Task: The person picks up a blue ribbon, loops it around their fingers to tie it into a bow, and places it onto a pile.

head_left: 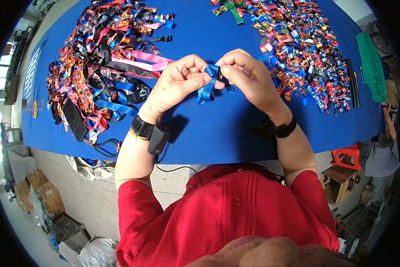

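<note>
Single view, head-mounted on the person, directed forward and steeply down over the red shirt (235,204) and both forearms. Coverage is wide, curved at the margins: the blue worktop (217,133) at close range, floor (84,182) visible at left.

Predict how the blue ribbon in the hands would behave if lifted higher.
The blue ribbon is probably floppy: it curls and droops. Its sheen hints that it may be slippery, and so thin a strip is likely light.
</note>
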Available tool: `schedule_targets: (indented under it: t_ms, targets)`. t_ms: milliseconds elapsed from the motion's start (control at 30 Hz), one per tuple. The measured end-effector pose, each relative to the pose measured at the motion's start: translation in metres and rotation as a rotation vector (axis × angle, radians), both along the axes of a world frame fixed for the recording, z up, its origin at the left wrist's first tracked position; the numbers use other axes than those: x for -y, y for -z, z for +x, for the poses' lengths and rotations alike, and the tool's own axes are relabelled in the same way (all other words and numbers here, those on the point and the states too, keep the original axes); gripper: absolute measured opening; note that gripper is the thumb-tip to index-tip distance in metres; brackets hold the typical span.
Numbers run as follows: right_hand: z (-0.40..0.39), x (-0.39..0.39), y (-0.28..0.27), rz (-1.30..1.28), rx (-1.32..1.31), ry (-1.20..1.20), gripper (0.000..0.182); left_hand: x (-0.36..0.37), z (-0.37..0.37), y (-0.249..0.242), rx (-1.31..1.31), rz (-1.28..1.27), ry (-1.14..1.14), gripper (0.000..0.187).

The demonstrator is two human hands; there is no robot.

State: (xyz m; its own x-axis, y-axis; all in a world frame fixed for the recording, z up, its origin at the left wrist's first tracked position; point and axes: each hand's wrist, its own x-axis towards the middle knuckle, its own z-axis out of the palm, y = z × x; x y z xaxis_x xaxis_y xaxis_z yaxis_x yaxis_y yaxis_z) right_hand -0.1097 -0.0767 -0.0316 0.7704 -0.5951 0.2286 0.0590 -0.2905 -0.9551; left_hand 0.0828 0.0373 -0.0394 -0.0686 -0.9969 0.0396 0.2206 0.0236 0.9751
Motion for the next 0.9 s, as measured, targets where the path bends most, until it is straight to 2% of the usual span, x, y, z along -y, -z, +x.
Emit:
schedule_targets:
  t_ms: [67,167,367,467,733,900]
  targets:
    - [0.001,-0.007,-0.007,0.220,0.050,-0.047,0.008,0.000,0.002,0.002,0.045,0.005,-0.013,0.012]
    - [-0.001,-0.005,-0.011,0.029,-0.099,-0.044,0.008,0.001,0.003,0.004,0.060,0.001,-0.034,0.011]
    - [0.002,0.002,0.004,-0.013,0.112,0.078,0.006,0.001,-0.001,0.000,-0.085,-0.003,-0.119,0.011]
    - [0.003,-0.001,0.004,0.110,0.055,0.046,0.005,0.002,0.000,0.002,-0.085,-0.027,-0.129,0.010]
    - [0.001,-0.001,0.001,0.143,0.002,0.018,0.011,0.002,-0.005,0.000,-0.104,-0.035,-0.120,0.010]
    - [0.003,-0.006,-0.001,0.191,0.006,-0.041,0.012,0.005,-0.003,0.008,-0.006,-0.098,-0.155,0.011]
